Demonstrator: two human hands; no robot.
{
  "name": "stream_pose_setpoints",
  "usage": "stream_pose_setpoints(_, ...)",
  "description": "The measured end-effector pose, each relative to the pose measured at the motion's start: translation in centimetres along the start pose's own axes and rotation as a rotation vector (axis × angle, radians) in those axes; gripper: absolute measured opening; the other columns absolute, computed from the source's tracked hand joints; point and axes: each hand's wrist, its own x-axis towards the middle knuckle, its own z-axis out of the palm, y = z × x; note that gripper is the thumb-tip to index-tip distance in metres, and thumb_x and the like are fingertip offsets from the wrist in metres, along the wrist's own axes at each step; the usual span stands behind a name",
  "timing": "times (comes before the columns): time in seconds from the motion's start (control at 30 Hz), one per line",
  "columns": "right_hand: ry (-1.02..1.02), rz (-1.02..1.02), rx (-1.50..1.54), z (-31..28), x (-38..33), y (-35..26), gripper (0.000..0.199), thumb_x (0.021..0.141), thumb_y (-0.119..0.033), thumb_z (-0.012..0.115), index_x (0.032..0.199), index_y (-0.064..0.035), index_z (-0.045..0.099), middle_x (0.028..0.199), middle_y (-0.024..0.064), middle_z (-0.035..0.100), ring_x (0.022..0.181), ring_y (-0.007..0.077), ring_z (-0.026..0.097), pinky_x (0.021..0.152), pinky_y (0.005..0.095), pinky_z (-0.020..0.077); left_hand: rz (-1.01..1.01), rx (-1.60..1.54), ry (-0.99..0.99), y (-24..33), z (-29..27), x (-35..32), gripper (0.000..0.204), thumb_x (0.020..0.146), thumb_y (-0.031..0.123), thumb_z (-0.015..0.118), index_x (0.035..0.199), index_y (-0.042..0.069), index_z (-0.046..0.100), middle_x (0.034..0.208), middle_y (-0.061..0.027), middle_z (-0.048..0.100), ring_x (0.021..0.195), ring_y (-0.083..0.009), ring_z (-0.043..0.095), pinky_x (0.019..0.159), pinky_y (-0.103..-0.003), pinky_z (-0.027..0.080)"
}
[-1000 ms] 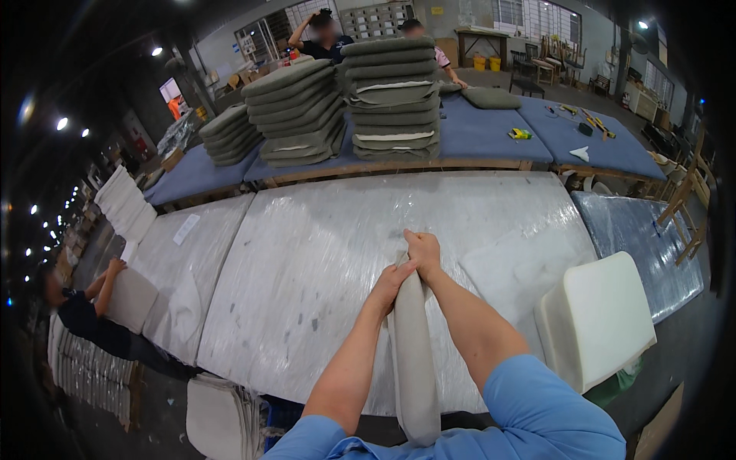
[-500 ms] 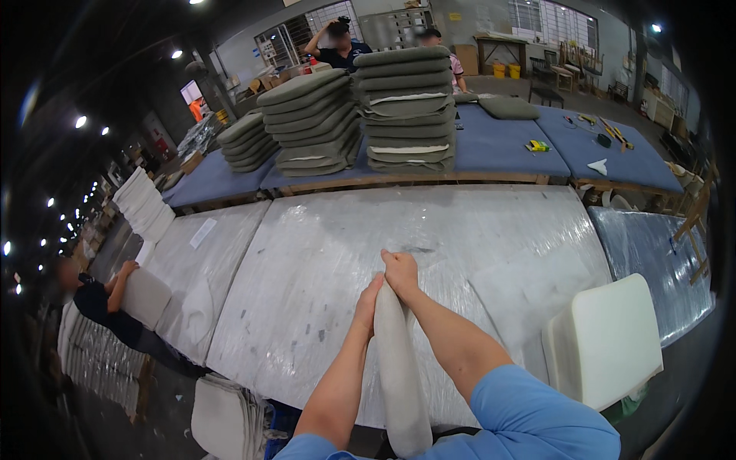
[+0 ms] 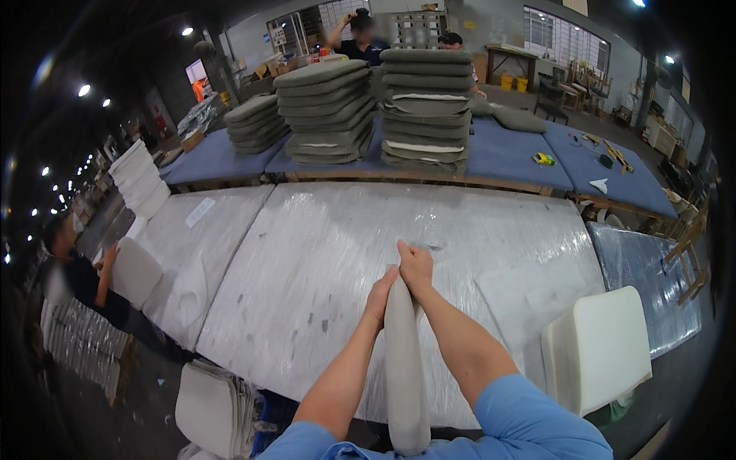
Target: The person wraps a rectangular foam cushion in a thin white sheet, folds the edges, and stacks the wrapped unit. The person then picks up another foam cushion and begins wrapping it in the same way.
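Change since before: both hands have drawn back toward the near edge of the counter, and the grey cushion between the forearms now stands taller and narrower in view; the stacks behind loom closer.
Left hand [image 3: 380, 289]: closed against the left side of the grey cushion's [image 3: 404, 360] top end, fingers curled round it.
Right hand [image 3: 415, 264]: clenched on the cushion's top end, just above and touching the left hand, knuckles toward the far side.
Grey cushion: long and narrow, held edge-on, running from the person's chest up to the two hands, over the near edge of the counter.
Counter [image 3: 322, 261]: wide, wrapped in crinkled clear plastic over white, with scuffs and small dark marks.
White foam pad [image 3: 598, 349]: off the counter's near right corner, tilted.
White foam pieces [image 3: 207, 402]: below the near left corner, stacked on edge.
Blue counter [image 3: 514, 153]: beyond the far edge, carrying two tall stacks of grey-green cushions [image 3: 425, 107], a lower stack to the left, and small tools at its right end.
Person at left [image 3: 77, 276]: crouched beside the counter's left end, hand on a white foam pad [image 3: 136, 272].
People at back [image 3: 360, 38]: standing behind the stacks.
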Motion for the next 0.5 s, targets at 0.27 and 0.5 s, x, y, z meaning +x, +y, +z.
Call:
stream_pose_setpoints(0.27, -0.077, 0.032, 0.077, -3.0, 1.0, -0.2, 0.064, 0.098, -0.056, 0.061, 0.067, 0.0001, 0.064, 0.06, 0.0106, 0.059, 0.061, 0.0191, 0.053, 0.062, 0.0404, 0.0429, -0.005, 0.035, -0.042, -0.4, 1.6, 1.0, 0.06, 0.094, 0.06, 0.065, 0.113, 0.003, 0.069, 0.097, -0.0074, 0.069, 0.084, -0.0163, 0.064, 0.076, -0.032, 0.053)
stream_pose_setpoints(0.5, -0.538, 0.232, 0.303, -8.1, 1.2, 0.8, 0.043, 0.097, -0.05, 0.07, 0.084, -0.0083, 0.067, 0.082, -0.0036, 0.061, 0.073, 0.0087, 0.05, 0.065, 0.0285, 0.0425, 0.003, 0.066, -0.052, -0.9, 1.1, 1.9, 0.056, 0.097, 0.059, 0.061, 0.117, 0.007, 0.068, 0.101, -0.0063, 0.069, 0.088, -0.0169, 0.065, 0.078, -0.033, 0.053)
